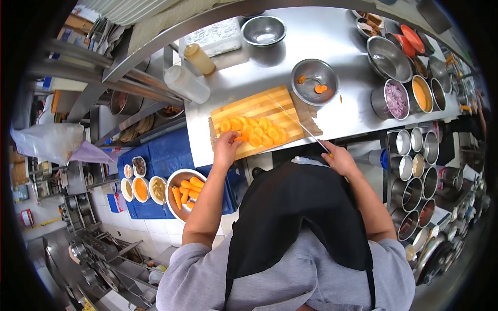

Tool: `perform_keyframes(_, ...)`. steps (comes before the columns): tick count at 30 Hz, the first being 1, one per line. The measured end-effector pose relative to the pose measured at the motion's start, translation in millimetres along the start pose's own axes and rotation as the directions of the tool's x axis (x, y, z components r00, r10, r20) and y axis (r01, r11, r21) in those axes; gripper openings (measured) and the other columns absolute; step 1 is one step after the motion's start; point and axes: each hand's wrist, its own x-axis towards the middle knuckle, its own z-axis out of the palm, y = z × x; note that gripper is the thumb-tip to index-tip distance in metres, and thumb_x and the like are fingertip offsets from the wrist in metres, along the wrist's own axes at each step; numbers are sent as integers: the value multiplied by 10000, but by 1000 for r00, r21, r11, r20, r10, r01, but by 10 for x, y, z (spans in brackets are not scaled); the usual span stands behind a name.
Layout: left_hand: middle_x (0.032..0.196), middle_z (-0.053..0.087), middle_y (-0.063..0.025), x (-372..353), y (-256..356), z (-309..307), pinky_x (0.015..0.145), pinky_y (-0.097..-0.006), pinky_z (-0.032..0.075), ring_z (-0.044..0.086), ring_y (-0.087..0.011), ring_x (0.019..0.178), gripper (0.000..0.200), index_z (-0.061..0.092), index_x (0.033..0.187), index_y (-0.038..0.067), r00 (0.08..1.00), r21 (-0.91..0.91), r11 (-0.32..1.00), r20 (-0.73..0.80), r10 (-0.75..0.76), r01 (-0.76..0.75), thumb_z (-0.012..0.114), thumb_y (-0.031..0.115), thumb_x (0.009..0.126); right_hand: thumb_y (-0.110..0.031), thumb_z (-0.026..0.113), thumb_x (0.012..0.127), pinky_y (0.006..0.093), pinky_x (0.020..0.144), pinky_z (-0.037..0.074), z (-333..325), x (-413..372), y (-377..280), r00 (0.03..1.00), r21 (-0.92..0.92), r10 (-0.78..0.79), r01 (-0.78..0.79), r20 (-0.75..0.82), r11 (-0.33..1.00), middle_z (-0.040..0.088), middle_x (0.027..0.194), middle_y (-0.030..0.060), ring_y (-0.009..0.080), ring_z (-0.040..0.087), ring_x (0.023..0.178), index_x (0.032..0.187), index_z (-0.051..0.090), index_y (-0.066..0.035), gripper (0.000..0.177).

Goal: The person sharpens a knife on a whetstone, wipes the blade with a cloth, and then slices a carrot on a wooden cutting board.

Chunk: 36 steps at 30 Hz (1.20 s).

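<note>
On the striped wooden cutting board [282, 98] lies a spread of orange carrot slices [268, 133]. My left hand [226, 149] is at the board's near left corner, its fingers closed on a carrot piece [240, 138] beside the slices. My right hand [340, 159] grips a knife [295, 120] by the handle, off the board's right side. The long thin blade slants up and left across the board, right of the slices. Beyond the board's right corner stands a steel bowl [332, 78] with a few carrot pieces in it.
Two squeeze bottles [188, 84] stand behind the board. To the left, a white-lined bowl of whole carrots [182, 194] and several small tubs rest on a blue surface [171, 150]. At right are chopped purple onion [396, 99] in a pot and several steel containers [412, 192].
</note>
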Motion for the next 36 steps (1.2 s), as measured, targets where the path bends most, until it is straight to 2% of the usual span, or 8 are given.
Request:
perform_keyframes(4,1012,676,-102,304,559,4,804,-338,528,646,-274,902,167,691,978,18,879,139,886,-132,459,-442,703,-10,814,-203,560,966,543,837,490,68,73,107,995,-45,-77,74,-66,996,678,1025,271,462,634,988,1374,508,-116,420)
perform_keyframes(6,1002,639,-116,633,772,212,817,-373,529,635,-297,939,173,694,985,19,867,13,869,-69,494,-494,660,-20,821,-190,529,979,576,799,475,84,167,21,993,-66,-96,91,-73,994,675,948,279,480,631,941,1279,488,-63,329)
perform_keyframes(9,1048,608,-138,988,818,537,861,-375,531,632,-319,967,171,697,1002,14,891,-56,900,126,436,-432,645,0,840,-189,497,993,583,785,477,65,335,-113,984,-160,-146,128,-103,979,677,908,276,480,638,920,1179,440,-41,244)
perform_keyframes(22,1061,631,-91,1063,715,759,782,-285,580,683,-167,872,217,657,1017,-2,961,-70,961,52,271,-268,765,36,833,-170,488,988,564,787,490,-67,403,-376,996,-233,-85,79,-15,969,692,878,250,452,661,901,1126,463,-35,195)
perform_keyframes(24,948,688,-85,1130,686,780,742,-283,560,690,-149,824,207,682,1031,11,924,-387,921,366,115,39,756,26,838,-168,488,988,566,786,490,-134,348,-438,997,-228,-76,73,-6,971,692,879,251,454,660,899,1127,462,-37,192)
perform_keyframes(27,911,720,-77,1281,521,848,727,-275,556,686,-126,818,155,689,1016,11,918,-488,864,388,83,128,730,23,868,-166,490,989,570,785,489,-117,327,-458,998,-216,-58,59,11,975,691,880,253,461,658,896,1131,461,-40,192)
perform_keyframes(31,972,675,-66,1336,545,779,752,-269,570,689,-150,824,128,680,1051,9,931,-466,875,361,54,130,673,23,924,-165,494,988,573,785,488,-91,356,-462,999,-211,-49,51,15,976,689,883,258,471,655,895,1144,461,-45,200)
perform_keyframes(36,981,624,-119,1106,696,747,758,-281,575,700,-205,856,124,679,1019,-29,947,-166,947,122,296,-274,676,10,901,-171,487,986,578,779,490,-42,380,-491,998,-209,-61,58,-6,976,689,885,260,469,656,896,1152,467,-48,208)
